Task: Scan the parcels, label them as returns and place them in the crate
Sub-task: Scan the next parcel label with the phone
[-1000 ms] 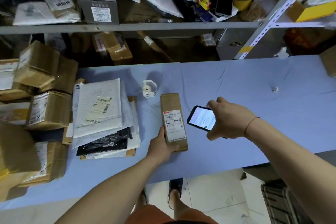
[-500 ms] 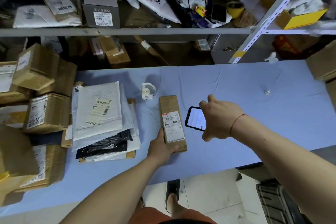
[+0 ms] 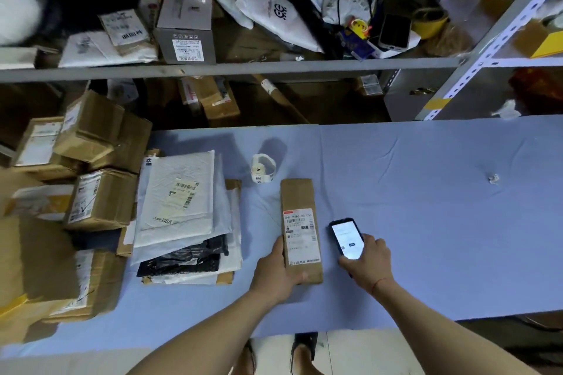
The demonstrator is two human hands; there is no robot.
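Observation:
A long brown cardboard parcel [image 3: 300,222] with a white shipping label lies flat on the blue table [image 3: 426,192]. My left hand [image 3: 278,275] grips its near left corner, thumb along the side. Just right of the parcel, my right hand [image 3: 370,266] holds a black phone [image 3: 347,237] with its lit screen facing up. A small roll of white stickers [image 3: 262,168] stands on the table beyond the parcel. No crate can be seen.
A stack of white and black mailer bags [image 3: 182,216] lies left of the parcel. Brown boxes [image 3: 100,198] pile up at the far left. Metal shelves [image 3: 231,68] crowded with parcels rise behind the table. A paper scrap [image 3: 493,178] lies far right.
My right hand has drawn the phone back from above the parcel's label and turned it so the screen faces up, lower and nearer me. My left hand keeps its grip on the parcel.

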